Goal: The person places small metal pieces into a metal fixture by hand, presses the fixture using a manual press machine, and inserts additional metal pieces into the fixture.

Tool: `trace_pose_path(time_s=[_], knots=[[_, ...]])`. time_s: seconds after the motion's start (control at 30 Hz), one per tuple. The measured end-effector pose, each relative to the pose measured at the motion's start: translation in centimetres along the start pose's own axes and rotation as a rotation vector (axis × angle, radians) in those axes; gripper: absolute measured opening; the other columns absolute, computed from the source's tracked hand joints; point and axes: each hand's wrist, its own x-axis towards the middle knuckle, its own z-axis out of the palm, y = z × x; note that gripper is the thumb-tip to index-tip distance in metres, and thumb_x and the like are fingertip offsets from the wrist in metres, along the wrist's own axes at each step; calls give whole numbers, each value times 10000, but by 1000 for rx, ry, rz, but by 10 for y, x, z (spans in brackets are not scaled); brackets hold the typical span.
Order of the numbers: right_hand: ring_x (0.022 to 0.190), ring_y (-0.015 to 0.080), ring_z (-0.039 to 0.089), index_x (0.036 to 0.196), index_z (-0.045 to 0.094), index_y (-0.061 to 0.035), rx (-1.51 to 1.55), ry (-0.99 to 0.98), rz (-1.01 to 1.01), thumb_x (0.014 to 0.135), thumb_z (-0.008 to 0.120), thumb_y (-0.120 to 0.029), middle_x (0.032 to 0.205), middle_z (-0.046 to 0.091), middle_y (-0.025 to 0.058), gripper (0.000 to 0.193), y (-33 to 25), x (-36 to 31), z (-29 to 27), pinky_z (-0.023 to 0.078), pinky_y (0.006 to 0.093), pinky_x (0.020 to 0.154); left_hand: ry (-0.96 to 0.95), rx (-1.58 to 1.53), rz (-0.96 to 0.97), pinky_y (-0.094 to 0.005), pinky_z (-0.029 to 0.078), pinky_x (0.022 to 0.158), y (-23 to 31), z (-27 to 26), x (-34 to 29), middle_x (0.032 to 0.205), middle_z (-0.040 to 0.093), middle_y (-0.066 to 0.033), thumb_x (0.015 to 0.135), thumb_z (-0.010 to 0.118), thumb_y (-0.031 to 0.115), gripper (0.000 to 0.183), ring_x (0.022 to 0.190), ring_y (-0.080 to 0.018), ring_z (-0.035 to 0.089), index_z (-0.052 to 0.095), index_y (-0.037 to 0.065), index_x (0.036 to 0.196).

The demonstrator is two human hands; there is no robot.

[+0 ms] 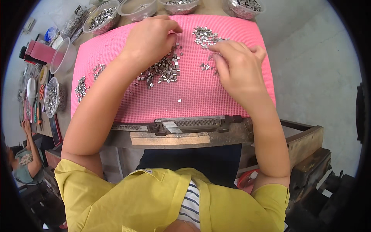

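A pink textured mat [154, 106] lies in front of me with small shiny metal pieces in separate heaps. My left hand [148, 38] is curled above the far edge of the middle heap [164, 71]. Its thumb and index finger are bent close together, and whatever is in them is hidden. At the right, my right hand [241, 65] has thumb and index finger drawn near each other, between the far-right heap [205, 35] and a small cluster of pieces [206, 67]. Any piece in that pinch is too small to tell. One loose metal piece [179, 100] lies nearer me.
Clear plastic tubs of metal pieces line the far edge, including a round tub [102, 19]; another tub [54, 96] stands left. Two smaller heaps [81, 89] lie on the mat's left. A dark metal bar [189, 124] runs along the near edge. Another person [29, 162] sits far left.
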Motion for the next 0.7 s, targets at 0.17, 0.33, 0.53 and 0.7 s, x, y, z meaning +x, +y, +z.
trace_pose_path(time_s=[0.17,0.33,0.53,0.7], knots=[[1248,278,632,1230,687,6,-283,-53,-86,922,565,-57,1296,690,154,337,13,28,33,307,593,1124,-56,30,33,-465,549,978,-11,30,36,1261,722,-120,878,586,72,390,1123,-345,692,753,143,1223],[1296,286,603,1278,660,27,-279,-110,-121,925,519,-58,1356,657,168,389,-8,22,36,296,576,1172,0,-38,286,-441,547,995,-29,45,34,1252,730,-120,864,587,43,450,1116,-333,699,737,146,1276],[1249,274,647,1201,721,-13,-228,-322,-180,883,556,-2,1308,708,133,359,-16,16,6,305,542,1189,-111,-100,281,-430,579,911,-21,15,7,1182,756,-98,854,601,27,342,1044,-310,722,798,121,1118],[1000,246,712,1014,766,-46,9,-162,-125,887,584,-3,986,771,96,226,-8,17,3,349,516,1138,51,-170,219,-422,590,858,-22,1,-1,1030,773,-111,808,649,20,271,924,-326,736,807,81,1020]])
